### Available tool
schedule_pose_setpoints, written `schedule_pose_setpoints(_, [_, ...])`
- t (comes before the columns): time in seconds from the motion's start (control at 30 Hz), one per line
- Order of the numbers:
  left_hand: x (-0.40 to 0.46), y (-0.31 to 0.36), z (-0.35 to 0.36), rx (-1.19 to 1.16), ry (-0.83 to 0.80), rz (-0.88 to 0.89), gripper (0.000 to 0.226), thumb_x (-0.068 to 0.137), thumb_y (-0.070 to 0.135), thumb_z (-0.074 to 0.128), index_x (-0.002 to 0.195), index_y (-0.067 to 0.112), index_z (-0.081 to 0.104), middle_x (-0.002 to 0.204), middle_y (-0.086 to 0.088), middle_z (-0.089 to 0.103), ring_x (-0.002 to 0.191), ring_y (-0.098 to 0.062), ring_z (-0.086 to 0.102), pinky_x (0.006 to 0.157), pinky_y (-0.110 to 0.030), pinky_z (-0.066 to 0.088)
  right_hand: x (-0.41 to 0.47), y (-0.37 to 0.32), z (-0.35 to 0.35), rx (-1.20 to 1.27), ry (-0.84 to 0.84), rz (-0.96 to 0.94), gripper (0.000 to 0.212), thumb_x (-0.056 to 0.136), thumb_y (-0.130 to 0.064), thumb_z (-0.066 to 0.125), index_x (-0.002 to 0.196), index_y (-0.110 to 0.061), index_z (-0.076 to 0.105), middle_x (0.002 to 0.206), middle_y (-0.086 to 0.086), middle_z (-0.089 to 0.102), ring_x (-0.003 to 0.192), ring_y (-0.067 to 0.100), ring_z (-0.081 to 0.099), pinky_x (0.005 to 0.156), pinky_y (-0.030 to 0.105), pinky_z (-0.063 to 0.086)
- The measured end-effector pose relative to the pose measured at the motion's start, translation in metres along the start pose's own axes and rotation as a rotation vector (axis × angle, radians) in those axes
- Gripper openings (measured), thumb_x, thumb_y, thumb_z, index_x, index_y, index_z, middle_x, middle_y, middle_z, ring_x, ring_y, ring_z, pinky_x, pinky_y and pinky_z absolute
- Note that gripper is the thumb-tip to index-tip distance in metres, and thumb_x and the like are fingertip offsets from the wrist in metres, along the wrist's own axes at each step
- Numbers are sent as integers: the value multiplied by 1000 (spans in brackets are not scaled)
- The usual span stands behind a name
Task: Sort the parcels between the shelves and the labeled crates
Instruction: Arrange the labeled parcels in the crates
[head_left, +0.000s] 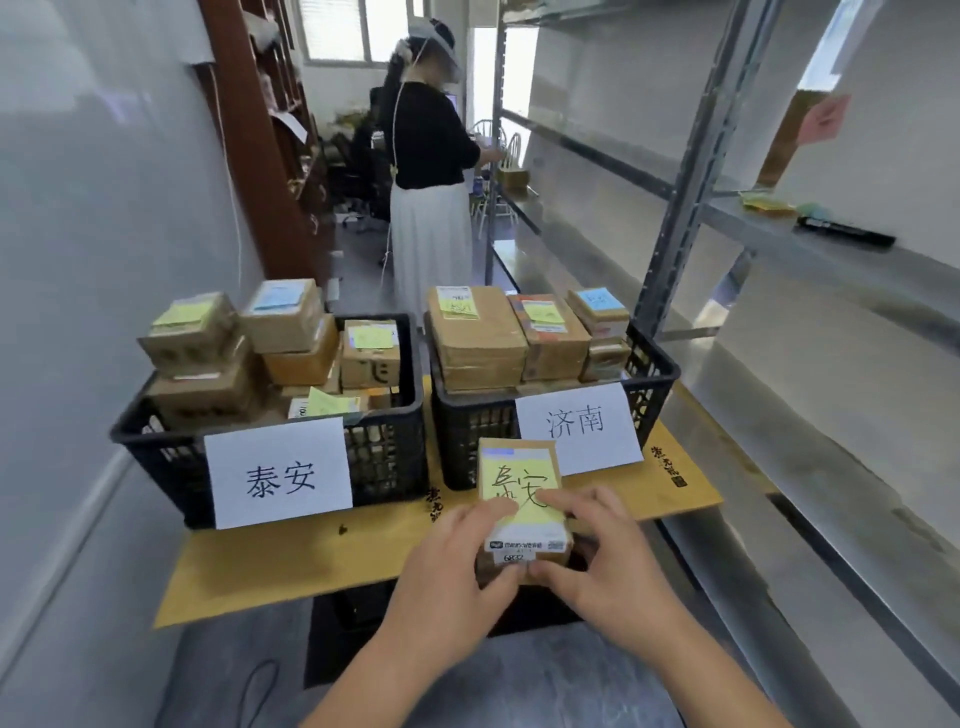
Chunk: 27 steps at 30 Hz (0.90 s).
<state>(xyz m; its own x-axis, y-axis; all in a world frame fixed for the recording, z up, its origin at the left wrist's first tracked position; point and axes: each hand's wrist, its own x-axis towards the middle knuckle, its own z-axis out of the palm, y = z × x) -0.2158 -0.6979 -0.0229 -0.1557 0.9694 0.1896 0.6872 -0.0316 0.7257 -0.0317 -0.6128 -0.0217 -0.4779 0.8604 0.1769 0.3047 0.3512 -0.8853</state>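
Observation:
A small cardboard parcel (521, 467) with a yellow handwritten note on top is held over the front of a low table. My left hand (452, 561) grips its left side and near edge. My right hand (597, 551) grips its right side, fingers over the note. Behind it stand two black crates. The left crate (384, 447) carries a white paper label and holds several stacked parcels (283, 317). The right crate (652, 374) also has a white label and is piled with several parcels (478, 338).
The cardboard-covered table (311, 561) bears both crates. Grey metal shelves (691, 171) run along the right, with a black marker (847, 232) and sticky notes (763, 202) on one level. Another person (431, 171) stands in the aisle behind. A wall closes the left.

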Motion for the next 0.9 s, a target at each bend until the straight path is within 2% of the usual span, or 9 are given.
schedule_pose_setpoints(0.1, [14,-18,-18,20,51,-44,56,90,41,70,131,59,36,124,27,46,111,4,49,92,-27,52,32,-5,20,-36,-47,-47,66,71,-25,94,127,-41,62,109,-27,45,114,4,57,93,19,53])
schedule_pose_setpoints(0.23, [42,-42,-40,59,107,-123,56,88,43,70,127,62,34,121,30,44,108,6,50,89,-27,53,84,-2,46,-24,-119,-81,67,73,-27,94,129,-43,62,113,-24,44,112,6,58,93,27,54])
schedule_pose_setpoints(0.33, [69,-57,-56,91,141,-198,53,87,48,71,124,62,36,119,32,45,106,6,51,87,-25,53,129,-1,60,-33,-189,-121,65,75,-34,92,132,-39,61,112,-26,43,111,4,56,90,24,53])
schedule_pose_setpoints(0.47, [108,-81,-80,100,206,-284,46,86,45,74,123,57,49,122,30,52,111,12,48,93,-23,51,187,-1,80,-10,-263,-164,61,81,-32,87,135,-39,59,114,-28,40,115,0,53,93,19,51])
schedule_pose_setpoints(0.63, [144,-109,-106,107,258,-362,43,87,37,75,112,61,49,117,34,53,111,13,48,92,-25,52,246,1,110,9,-332,-204,59,83,-30,85,134,-42,57,120,-27,38,122,-4,47,96,8,45])
schedule_pose_setpoints(0.7, [152,-121,-117,115,275,-394,43,87,37,75,110,63,49,117,32,55,109,8,52,88,-26,55,264,2,124,4,-360,-222,59,84,-28,85,133,-43,56,123,-26,37,123,-2,47,98,10,47])
schedule_pose_setpoints(0.8, [158,-141,-141,139,289,-436,41,88,35,75,116,54,52,120,25,58,104,5,55,81,-27,56,286,3,144,13,-391,-239,59,86,-24,83,135,-42,56,127,-25,36,128,0,47,101,18,51])
schedule_pose_setpoints(0.9, [170,-165,-169,183,255,-454,40,88,33,76,117,49,53,120,23,59,98,8,56,71,-12,49,308,-1,161,-17,-412,-260,60,86,-26,82,137,-40,55,127,-27,36,126,2,49,103,21,50])
